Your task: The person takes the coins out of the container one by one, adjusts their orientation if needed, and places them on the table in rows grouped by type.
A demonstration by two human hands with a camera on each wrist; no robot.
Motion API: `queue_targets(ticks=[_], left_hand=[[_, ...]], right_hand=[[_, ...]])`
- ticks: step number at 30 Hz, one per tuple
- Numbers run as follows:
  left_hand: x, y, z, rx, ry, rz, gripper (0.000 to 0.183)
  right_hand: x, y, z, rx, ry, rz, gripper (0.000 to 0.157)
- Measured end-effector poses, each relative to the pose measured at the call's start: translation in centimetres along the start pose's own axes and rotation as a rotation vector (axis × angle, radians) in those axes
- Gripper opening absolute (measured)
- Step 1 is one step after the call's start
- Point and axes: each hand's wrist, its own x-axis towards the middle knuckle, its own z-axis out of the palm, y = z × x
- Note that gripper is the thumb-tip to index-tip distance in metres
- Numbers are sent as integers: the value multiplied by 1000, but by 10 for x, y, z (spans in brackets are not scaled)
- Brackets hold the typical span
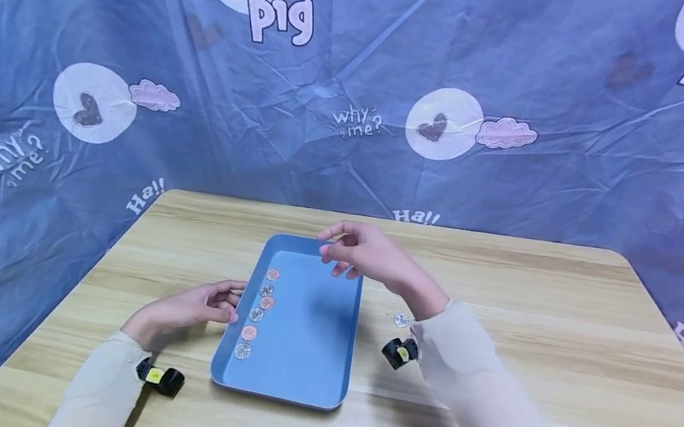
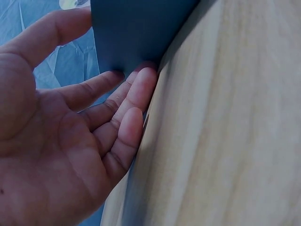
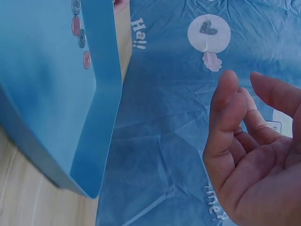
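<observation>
A blue rectangular tray (image 1: 294, 365) lies on the wooden table. Along its left side runs a line of several small round coins, copper-coloured ones (image 1: 248, 333) among silver ones (image 1: 243, 351). My left hand (image 1: 195, 306) grips the tray's left wall, thumb over the rim and fingers along the outside, low near the table in the left wrist view. Over the tray's far right corner hovers my right hand (image 1: 363, 251), fingers loosely bent. Its thumb and forefinger are apart with nothing between them in the right wrist view. One silver coin (image 1: 402, 320) lies on the table right of the tray.
The wooden table (image 1: 537, 316) extends well to the right of the tray. Behind it and at both sides hangs a blue printed cloth (image 1: 338, 159). A black wrist camera (image 1: 400, 352) on the right sleeve appears close to the loose coin.
</observation>
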Motion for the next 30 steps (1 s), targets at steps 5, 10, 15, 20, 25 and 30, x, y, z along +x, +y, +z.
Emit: queue_targets(ticks=[5,10,15,20,25,30], left_hand=[[2,1,-1,-12,-2,10,75],[4,2,0,-22,-6,3,76],[5,1,1,-30,-13,5,76],[4,0,-1,-43,-29,13,76],[3,-1,-2,-31,-26,12,76],[2,-1,-2,-18,-14,-2,75]], right_hand=[[16,2,10,30,4,25,28],[31,11,26,88,-9,67,29],[42,19,41,161,-5,102,29],[52,23,54,188,-14,104,36],[58,29,69,183,-43,109,37],[63,42,80,175,-58,100,34]])
